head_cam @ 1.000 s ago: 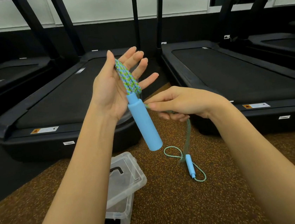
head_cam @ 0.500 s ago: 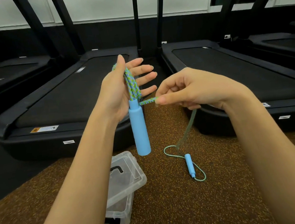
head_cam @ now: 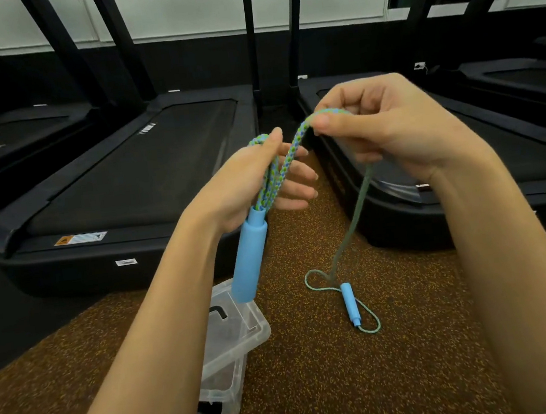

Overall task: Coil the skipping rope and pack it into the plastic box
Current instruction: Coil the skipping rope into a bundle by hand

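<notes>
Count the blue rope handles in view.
2. The hanging handle dangles from the rope held in the left hand, above the plastic box; the other handle lies on the floor right of it. None looks hidden.

A braided rope, woven from blue and green strands, looks coarse and matt. Its handle is smooth, matt and light blue, either foam or soft plastic; which one cannot be told. The box is clear, glossy hard plastic. The floor is rough and grainy, brown with yellow flecks. The treadmill has a dull black belt and a matt black frame.
</notes>
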